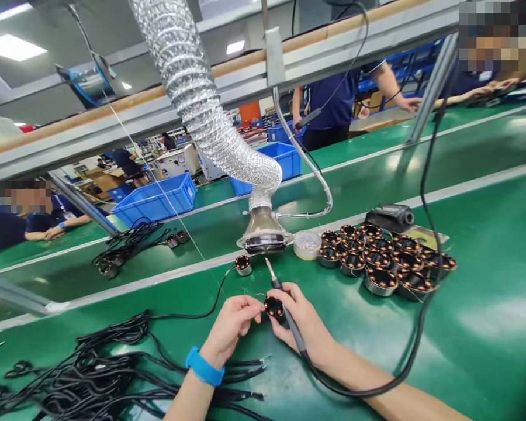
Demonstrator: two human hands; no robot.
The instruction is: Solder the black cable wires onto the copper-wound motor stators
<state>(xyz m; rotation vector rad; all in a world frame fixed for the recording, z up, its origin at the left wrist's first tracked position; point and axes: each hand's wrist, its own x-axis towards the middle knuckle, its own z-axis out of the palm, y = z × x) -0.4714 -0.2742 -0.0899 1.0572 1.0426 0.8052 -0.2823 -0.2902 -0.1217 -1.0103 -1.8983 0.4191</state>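
Observation:
Both my hands meet over the green bench at the lower middle. My left hand (232,323), with a blue wristband, pinches a small motor stator (274,308) wound with copper wire. My right hand (304,323) touches the same stator from the right and grips a soldering iron (284,310), its tip pointing up and away. The iron's black cable runs off to the right. A single stator (244,264) with a black lead lies just beyond my hands.
A silver flexible fume duct (210,111) ends in a hood (263,237) just behind my hands. Several stators (383,260) are piled right, beside a tape roll (307,244). Black cables (96,374) lie at left. Blue bins (155,199) and other people are across the line.

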